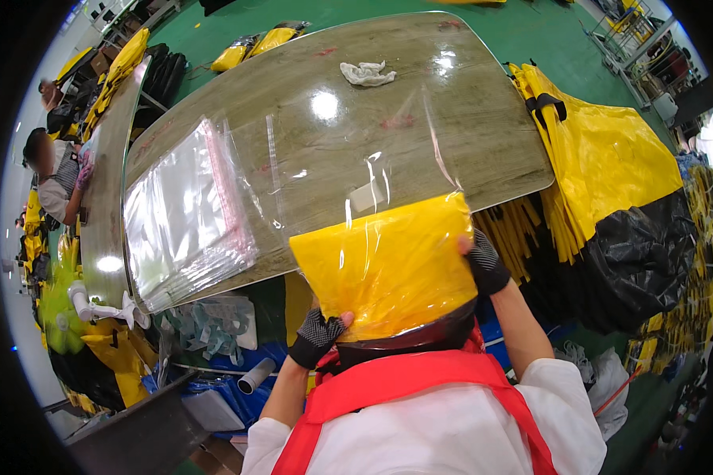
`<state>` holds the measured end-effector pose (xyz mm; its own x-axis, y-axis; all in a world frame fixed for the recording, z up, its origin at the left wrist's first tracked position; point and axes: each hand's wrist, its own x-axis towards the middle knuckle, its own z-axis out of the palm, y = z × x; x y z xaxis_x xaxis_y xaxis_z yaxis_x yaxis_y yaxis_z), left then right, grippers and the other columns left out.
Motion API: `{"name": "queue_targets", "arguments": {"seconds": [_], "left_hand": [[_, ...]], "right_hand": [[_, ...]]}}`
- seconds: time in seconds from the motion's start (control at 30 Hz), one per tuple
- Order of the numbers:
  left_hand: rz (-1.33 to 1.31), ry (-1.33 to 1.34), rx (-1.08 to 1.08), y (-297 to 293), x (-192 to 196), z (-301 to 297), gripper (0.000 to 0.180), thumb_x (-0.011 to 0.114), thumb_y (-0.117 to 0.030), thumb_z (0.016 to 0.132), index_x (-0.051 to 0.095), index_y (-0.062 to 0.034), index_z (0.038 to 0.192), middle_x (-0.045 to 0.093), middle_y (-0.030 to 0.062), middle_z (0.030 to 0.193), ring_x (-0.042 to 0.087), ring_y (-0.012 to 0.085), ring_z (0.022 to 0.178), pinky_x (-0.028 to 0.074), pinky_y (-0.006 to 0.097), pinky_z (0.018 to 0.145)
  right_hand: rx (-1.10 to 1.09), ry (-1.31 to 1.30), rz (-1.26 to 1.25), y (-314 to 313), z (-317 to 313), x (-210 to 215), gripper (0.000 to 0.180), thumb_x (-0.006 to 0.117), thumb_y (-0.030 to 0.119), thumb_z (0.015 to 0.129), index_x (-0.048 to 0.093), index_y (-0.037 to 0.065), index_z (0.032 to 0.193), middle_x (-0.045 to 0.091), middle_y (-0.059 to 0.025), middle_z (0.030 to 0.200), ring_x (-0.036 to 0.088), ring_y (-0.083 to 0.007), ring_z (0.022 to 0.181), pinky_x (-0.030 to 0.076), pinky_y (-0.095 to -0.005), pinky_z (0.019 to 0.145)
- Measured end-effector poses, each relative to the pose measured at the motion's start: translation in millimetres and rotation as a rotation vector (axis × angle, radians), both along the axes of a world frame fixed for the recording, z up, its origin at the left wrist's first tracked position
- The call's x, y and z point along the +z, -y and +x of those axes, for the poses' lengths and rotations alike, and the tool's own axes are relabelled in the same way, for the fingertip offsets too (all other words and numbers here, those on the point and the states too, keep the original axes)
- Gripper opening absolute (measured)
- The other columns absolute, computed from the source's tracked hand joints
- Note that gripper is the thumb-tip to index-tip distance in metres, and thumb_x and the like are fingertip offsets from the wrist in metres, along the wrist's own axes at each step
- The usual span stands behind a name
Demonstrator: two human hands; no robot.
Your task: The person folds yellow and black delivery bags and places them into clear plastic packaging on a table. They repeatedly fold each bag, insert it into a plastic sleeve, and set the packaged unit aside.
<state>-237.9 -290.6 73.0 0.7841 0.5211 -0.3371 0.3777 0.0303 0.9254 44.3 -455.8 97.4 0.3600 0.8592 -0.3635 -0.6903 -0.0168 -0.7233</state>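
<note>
A yellow folded sheet with a black lower edge [388,269] lies inside a clear plastic bag [408,150], close to my body at the near table edge. The bag's see-through part stretches away over the table. My left hand [317,334], in a black fingerless glove, grips the package's lower left corner. At its right side my right hand [487,260], gloved the same way, holds the edge with the thumb on top. The fingers beneath the package are hidden. A stack of clear plastic bags [178,210] lies to the left.
Crumpled white material [367,74] sits far back on the wood-look table [420,51]. Yellow-and-black pieces [610,166] hang in a pile off the table's right. At left are a white fan [107,309] and a person [55,178] at another table. Yellow packages [257,47] lie beyond.
</note>
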Motion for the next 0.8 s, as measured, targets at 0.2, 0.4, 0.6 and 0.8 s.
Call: {"name": "queue_targets", "arguments": {"seconds": [0.2, 0.4, 0.6, 0.8], "left_hand": [[-0.620, 0.326, 0.209, -46, 17, 35, 0.054, 0.071, -0.028, 0.079, 0.050, -0.0024, 0.122, 0.058, 0.0094, 0.115, 0.055, 0.0190, 0.106, 0.043, 0.030, 0.091], [-0.211, 0.083, 0.068, -1, -46, 11, 0.055, 0.068, -0.031, 0.080, 0.049, -0.0031, 0.123, 0.056, 0.0114, 0.119, 0.053, 0.0241, 0.109, 0.042, 0.034, 0.093], [-0.380, 0.045, -0.180, 34, -47, -38, 0.060, 0.068, -0.031, 0.080, 0.045, -0.0032, 0.128, 0.054, 0.0099, 0.123, 0.048, 0.0213, 0.116, 0.037, 0.033, 0.097], [-0.383, 0.273, -0.069, 14, -69, 0, 0.062, 0.064, -0.039, 0.082, 0.047, 0.0015, 0.125, 0.055, 0.0154, 0.121, 0.053, 0.0271, 0.112, 0.043, 0.036, 0.096]], "right_hand": [[0.157, 0.719, -0.212, 20, -31, -12, 0.053, 0.064, 0.028, 0.084, 0.047, 0.000, 0.125, 0.060, -0.0112, 0.113, 0.060, -0.0201, 0.100, 0.047, -0.0305, 0.085], [0.052, 0.591, -0.385, 40, -26, -39, 0.052, 0.067, 0.036, 0.082, 0.053, 0.002, 0.120, 0.062, -0.0083, 0.107, 0.060, -0.0167, 0.095, 0.047, -0.0308, 0.085], [0.241, 0.293, -0.168, 106, -67, -24, 0.085, 0.084, 0.019, 0.062, 0.038, 0.005, 0.133, 0.049, -0.0097, 0.129, 0.044, -0.0211, 0.122, 0.033, -0.0336, 0.103], [-0.326, 0.414, -0.112, 60, -58, -1, 0.080, 0.077, 0.045, 0.067, 0.044, 0.004, 0.128, 0.056, -0.0082, 0.118, 0.056, -0.0203, 0.103, 0.045, -0.0333, 0.089]]}}
